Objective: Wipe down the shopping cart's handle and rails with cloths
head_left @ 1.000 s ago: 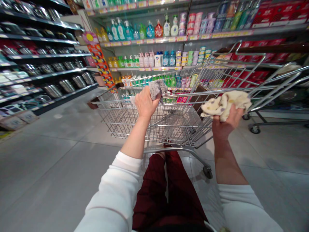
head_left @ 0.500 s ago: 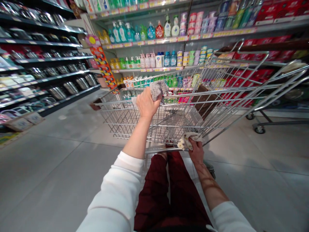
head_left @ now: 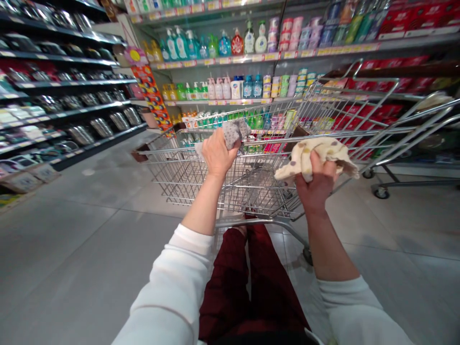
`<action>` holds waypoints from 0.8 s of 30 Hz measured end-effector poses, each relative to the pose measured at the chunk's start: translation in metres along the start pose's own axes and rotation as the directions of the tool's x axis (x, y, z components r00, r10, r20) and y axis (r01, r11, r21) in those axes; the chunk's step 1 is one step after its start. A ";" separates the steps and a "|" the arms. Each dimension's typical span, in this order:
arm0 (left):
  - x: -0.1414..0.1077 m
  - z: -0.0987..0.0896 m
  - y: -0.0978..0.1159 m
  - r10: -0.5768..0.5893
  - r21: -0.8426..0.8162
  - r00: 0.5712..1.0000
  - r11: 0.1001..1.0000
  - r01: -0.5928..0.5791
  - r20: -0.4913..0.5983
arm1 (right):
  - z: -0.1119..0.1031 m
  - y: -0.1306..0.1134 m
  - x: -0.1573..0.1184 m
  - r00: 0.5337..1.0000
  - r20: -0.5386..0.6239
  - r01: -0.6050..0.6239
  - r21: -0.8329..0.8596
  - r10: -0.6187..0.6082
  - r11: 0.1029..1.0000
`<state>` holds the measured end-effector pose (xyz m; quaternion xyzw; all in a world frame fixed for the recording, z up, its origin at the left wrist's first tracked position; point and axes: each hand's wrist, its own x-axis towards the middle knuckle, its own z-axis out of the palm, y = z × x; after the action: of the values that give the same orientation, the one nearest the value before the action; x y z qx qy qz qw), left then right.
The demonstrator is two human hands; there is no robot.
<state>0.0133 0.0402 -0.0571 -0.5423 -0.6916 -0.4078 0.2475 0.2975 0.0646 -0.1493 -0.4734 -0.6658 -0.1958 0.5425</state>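
A wire shopping cart [head_left: 187,184] stands sideways in front of me. My left hand [head_left: 217,153] is closed around a grey dotted cloth [head_left: 235,133] at the cart's near top rail. To the right, my right hand [head_left: 316,184] grips a cream cloth [head_left: 316,152] with grey and yellowish dots. That cloth is bunched up, its ends hanging out on both sides, in front of the cart's side near the top rail. Whether it touches the wire there I cannot tell. Part of each hand's fingers is hidden by the cloth.
Behind the cart runs a shelf [head_left: 251,58] of pump bottles and tubs. Another cart [head_left: 395,184] stands at the right. Shelves of metal pots [head_left: 79,135] line the left side. Grey tiled floor [head_left: 89,249] lies around my legs.
My right hand has risen from the cart's lower side to near its top rail, bringing the cream cloth along. My left hand has stayed in about the same place.
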 end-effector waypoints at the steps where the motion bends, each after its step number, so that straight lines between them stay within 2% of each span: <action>1: 0.000 0.000 0.000 0.002 -0.002 1.000 1.000 -0.002 0.002 | 0.006 -0.003 -0.002 1.000 0.029 0.003 -0.034 -0.002 0.999; 3: 0.000 -0.001 0.000 0.009 -0.003 1.000 1.000 -0.009 0.004 | 0.020 -0.006 -0.022 0.995 0.093 -0.016 -0.088 0.024 0.996; 5: 0.000 -0.002 0.001 0.012 -0.003 1.000 1.000 -0.012 0.006 | 0.032 -0.008 -0.053 0.983 0.179 -0.029 -0.109 0.048 0.994; 8: 0.000 -0.003 0.003 -0.001 -0.006 1.000 1.000 0.002 0.015 | 0.042 -0.006 -0.102 0.945 0.320 -0.027 -0.117 0.064 0.993; 10: 0.000 -0.004 0.003 -0.007 -0.015 1.000 1.000 0.008 0.022 | 0.045 -0.003 -0.123 0.920 0.384 -0.030 -0.135 0.081 0.990; 16: 0.000 -0.002 0.002 0.002 -0.019 1.000 1.000 -0.002 0.008 | 0.049 0.008 -0.149 0.883 0.464 0.022 -0.184 0.067 0.983; 21: 0.000 0.000 0.001 0.009 -0.016 1.000 1.000 -0.009 -0.006 | 0.048 0.000 -0.180 0.762 0.647 0.100 -0.135 0.012 0.986; 24: 0.000 0.002 0.000 0.015 -0.013 1.000 1.000 -0.015 -0.009 | 0.045 -0.012 -0.188 0.750 0.661 0.088 -0.148 0.033 0.985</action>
<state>0.0131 0.0420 -0.0582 -0.5473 -0.6839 -0.4126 0.2500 0.2561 0.0153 -0.3323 -0.5466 -0.8021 -0.0799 0.2271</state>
